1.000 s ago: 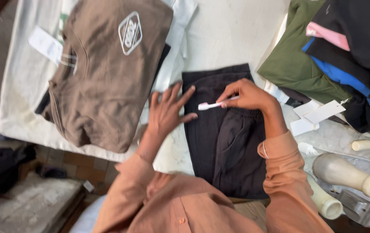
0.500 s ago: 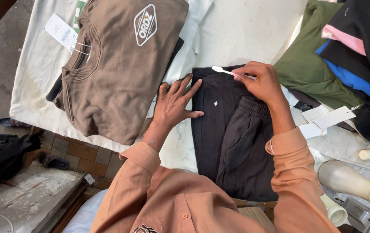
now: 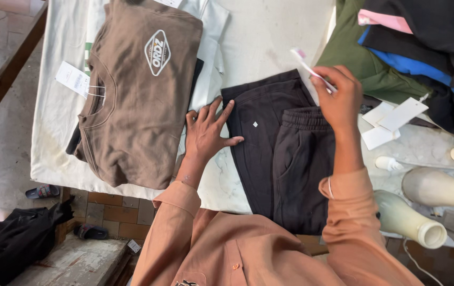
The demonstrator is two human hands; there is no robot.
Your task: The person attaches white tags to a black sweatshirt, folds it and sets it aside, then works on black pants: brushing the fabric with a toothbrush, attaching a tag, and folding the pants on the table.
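A: Left hand, state?

B: Flat, palm down, fingers spread apart. Fingertips and thumb rest on the left edge of the folded black garment; heel of the hand sits on the white surface. It grips nothing.

A: Right hand?

B: Fingers closed together around a white toothbrush. Handle pinched between thumb and fingertips; the head, with a pinkish tint, points up and left, raised off the cloth just above the garment's upper right corner.

A: Garment position?

B: Lies between the two hands on the surface, folded lengthwise, elastic waistband visible on the right half, a small pale speck on the left half. Near end reaches the person's peach-coloured sleeves.

A: Surroundings?

B: Brown sweatshirt with a white diamond-shaped print, lying left of the left hand, just beside it, a paper tag at its collar. Olive green garment upper right, with dark, blue and pink clothes stacked beyond it. White tags just right of the right wrist. Two pale bottle-shaped objects at lower right; cannot tell what they are.
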